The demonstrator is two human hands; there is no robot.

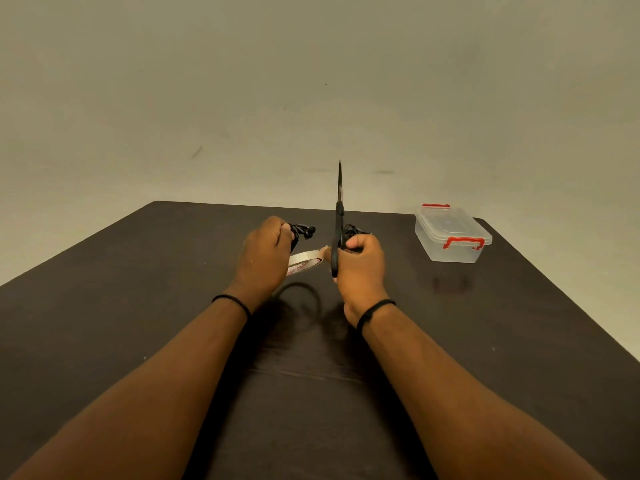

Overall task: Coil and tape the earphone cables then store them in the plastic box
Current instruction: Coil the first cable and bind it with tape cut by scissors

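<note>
Mid-task: taping stage, nothing boxed yet.
Coiled earphones (302, 231) gripped in left hand (265, 258) above the bench (138, 306), tape roll (304, 262) just under it. Right hand (360, 263) curled round scissors (337, 220), blades up; second cable bundle (353, 231) lies behind it. Plastic box (452, 233) sits lidded at right, well apart. Left to do: cut tape, wrap, store.

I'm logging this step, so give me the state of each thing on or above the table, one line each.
Left hand: grips coiled earphones, off the table.
Right hand: grips scissors, blades closed, pointing up.
Tape roll: between the hands, tilted.
Second earphones: behind the right hand, partly hidden.
Box: lid on.
</note>
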